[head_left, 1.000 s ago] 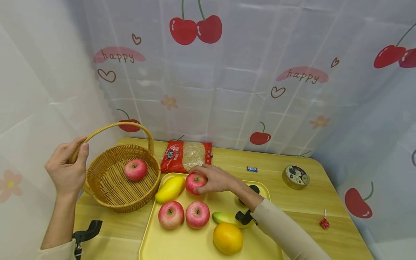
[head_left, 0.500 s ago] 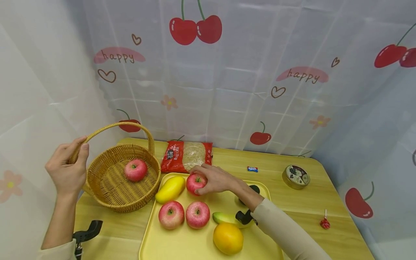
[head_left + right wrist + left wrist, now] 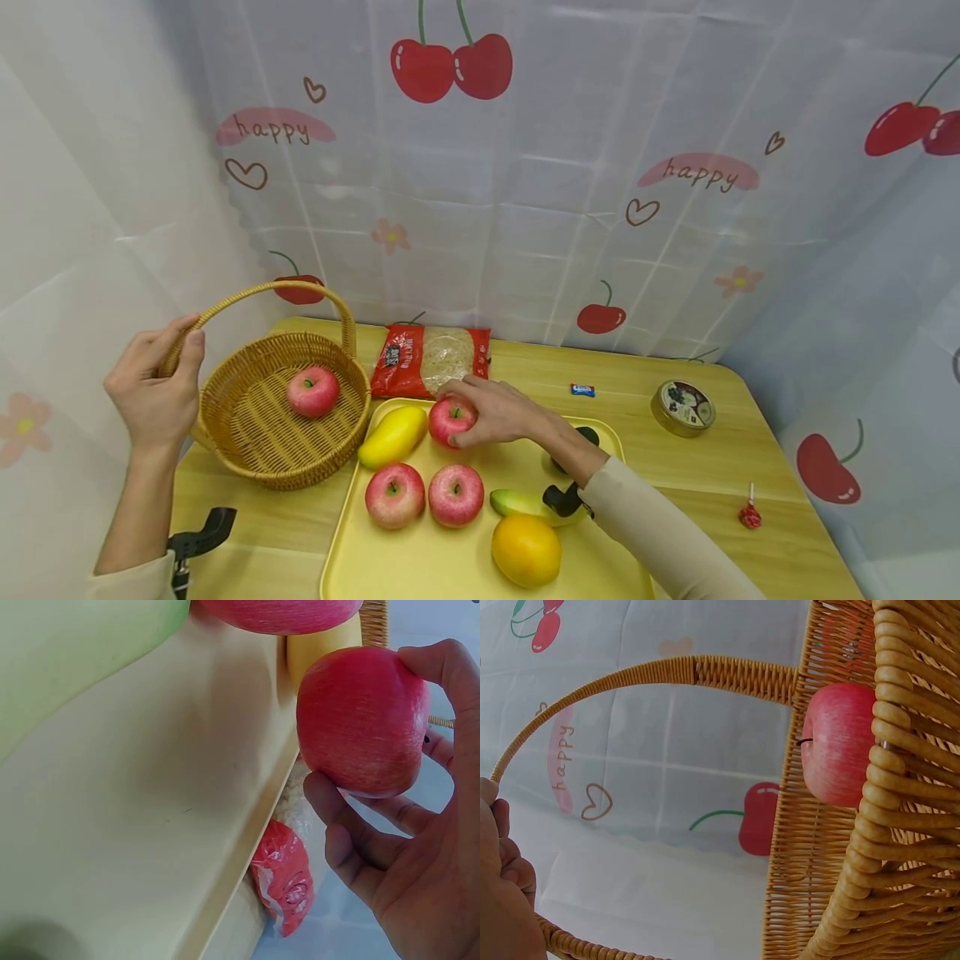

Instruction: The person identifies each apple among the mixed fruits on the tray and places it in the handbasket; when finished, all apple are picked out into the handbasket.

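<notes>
My left hand [image 3: 156, 383] grips the arched handle [image 3: 652, 673] of a wicker basket [image 3: 288, 479] at the left. Inside the basket lies one red apple [image 3: 313, 392]. With fingers and thumb curled around it, my right hand [image 3: 501, 414] holds another red apple [image 3: 362, 720] over the back edge of a yellow tray [image 3: 442, 575]. On that tray, two more apples [image 3: 395, 496] sit side by side in front of the hand. A yellow mango [image 3: 393, 437] lies at the tray's back left corner, between the basket and the held apple.
An orange-yellow round fruit [image 3: 527, 551] and a green, elongated fruit [image 3: 513, 502] lie on the tray, with a dark fruit [image 3: 587, 435] partly under my right arm. Behind the tray is a red bag of grain [image 3: 432, 362]. Rightward are a small blue packet [image 3: 582, 390], a round tin [image 3: 682, 408] and a lollipop [image 3: 749, 515].
</notes>
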The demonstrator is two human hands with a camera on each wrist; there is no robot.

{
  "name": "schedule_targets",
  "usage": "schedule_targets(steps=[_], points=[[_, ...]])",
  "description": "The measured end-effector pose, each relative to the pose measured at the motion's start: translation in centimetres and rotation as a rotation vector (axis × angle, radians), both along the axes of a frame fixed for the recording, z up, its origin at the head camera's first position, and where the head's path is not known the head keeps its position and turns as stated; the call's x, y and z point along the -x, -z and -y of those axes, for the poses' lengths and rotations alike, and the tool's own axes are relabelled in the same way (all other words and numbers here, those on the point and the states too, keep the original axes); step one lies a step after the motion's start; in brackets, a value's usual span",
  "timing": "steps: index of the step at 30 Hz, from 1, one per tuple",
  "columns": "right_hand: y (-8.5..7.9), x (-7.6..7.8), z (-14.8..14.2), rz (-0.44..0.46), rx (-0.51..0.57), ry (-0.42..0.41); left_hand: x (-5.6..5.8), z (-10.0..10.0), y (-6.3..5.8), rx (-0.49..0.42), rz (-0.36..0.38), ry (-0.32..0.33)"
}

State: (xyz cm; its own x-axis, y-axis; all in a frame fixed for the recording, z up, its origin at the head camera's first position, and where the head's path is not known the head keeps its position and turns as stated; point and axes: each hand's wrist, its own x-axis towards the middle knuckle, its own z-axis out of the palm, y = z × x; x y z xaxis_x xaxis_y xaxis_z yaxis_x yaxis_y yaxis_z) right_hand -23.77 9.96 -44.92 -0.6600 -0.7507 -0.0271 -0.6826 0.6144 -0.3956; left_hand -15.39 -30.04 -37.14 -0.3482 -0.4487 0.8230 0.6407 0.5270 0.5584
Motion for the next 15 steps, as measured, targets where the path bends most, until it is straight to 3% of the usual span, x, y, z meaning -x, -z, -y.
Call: schedule_targets(steps=[15], points=[[-0.71,-0.13,0.67,-0.025,0.012,-0.004,0.05,-0.03,0.04,-0.007,-0.004,0.011]])
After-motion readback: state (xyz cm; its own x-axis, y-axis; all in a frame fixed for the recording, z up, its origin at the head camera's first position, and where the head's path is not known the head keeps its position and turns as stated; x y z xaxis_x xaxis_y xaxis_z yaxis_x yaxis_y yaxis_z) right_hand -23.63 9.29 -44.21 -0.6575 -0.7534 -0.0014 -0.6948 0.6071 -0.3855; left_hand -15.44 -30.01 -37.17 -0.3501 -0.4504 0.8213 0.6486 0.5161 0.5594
